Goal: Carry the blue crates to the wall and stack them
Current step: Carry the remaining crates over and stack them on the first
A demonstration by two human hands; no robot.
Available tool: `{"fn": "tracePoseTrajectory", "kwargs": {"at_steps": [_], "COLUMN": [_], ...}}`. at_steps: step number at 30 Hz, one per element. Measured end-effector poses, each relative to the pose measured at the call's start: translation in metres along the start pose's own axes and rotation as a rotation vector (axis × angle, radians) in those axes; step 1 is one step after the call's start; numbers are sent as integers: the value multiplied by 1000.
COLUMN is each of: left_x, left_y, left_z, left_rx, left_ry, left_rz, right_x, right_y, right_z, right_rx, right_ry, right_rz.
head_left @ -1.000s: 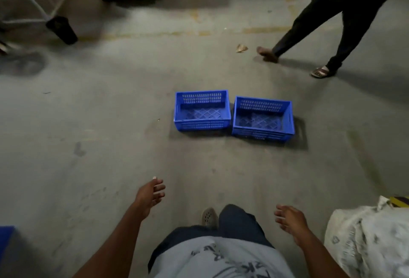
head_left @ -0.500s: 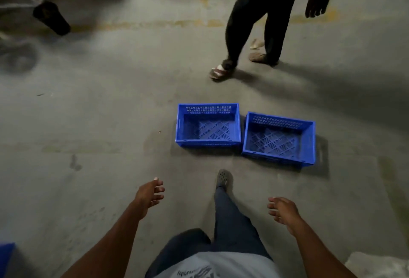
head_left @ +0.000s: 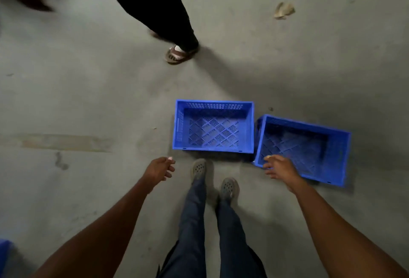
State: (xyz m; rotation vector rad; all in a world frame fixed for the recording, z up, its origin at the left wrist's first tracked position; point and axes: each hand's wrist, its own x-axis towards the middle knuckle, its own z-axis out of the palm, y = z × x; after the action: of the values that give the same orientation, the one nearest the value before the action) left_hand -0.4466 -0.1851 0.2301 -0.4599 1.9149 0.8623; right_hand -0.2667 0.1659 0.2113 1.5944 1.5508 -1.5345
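Two empty blue slotted crates stand side by side on the concrete floor just beyond my feet. The left crate [head_left: 213, 127] lies square to me; the right crate [head_left: 309, 145] is turned slightly. My left hand [head_left: 159, 168] hovers open near the left crate's near left corner, not touching it. My right hand [head_left: 280, 167] is open with fingers spread over the near left corner of the right crate; contact cannot be told.
Another person's dark-trousered leg and sandalled foot [head_left: 179, 53] stand on the floor just beyond the crates. A dry leaf [head_left: 284, 10] lies at the far right. A blue object's corner [head_left: 5, 253] shows at the lower left edge.
I have walked up to the crates, which now lie at my feet. Both hands have reached forward toward them. The other person has crossed from right to left behind the crates.
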Motion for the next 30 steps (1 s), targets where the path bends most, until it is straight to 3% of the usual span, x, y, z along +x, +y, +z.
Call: {"fn": "tracePoseTrajectory", "kwargs": {"at_steps": [7, 11, 16, 23, 27, 30], "left_x": [211, 324, 423, 528, 515, 518], "left_y": [23, 13, -1, -32, -25, -27], "left_z": [10, 11, 22, 17, 32, 36], "left_rx": [54, 107, 268, 37, -163, -232], "left_ry": [16, 89, 150, 166, 66, 57], "left_rz": [-5, -8, 47, -24, -88, -71], "right_x": [197, 302, 400, 467, 474, 473], "right_y": [-26, -20, -9, 1, 0, -1], "right_z": [53, 81, 108, 123, 124, 123], "right_rx": [-79, -293, -391, -284, 65, 148], "right_ry": [56, 100, 245, 366, 209, 151], "right_rz": [-8, -74, -63, -12, 23, 42]}}
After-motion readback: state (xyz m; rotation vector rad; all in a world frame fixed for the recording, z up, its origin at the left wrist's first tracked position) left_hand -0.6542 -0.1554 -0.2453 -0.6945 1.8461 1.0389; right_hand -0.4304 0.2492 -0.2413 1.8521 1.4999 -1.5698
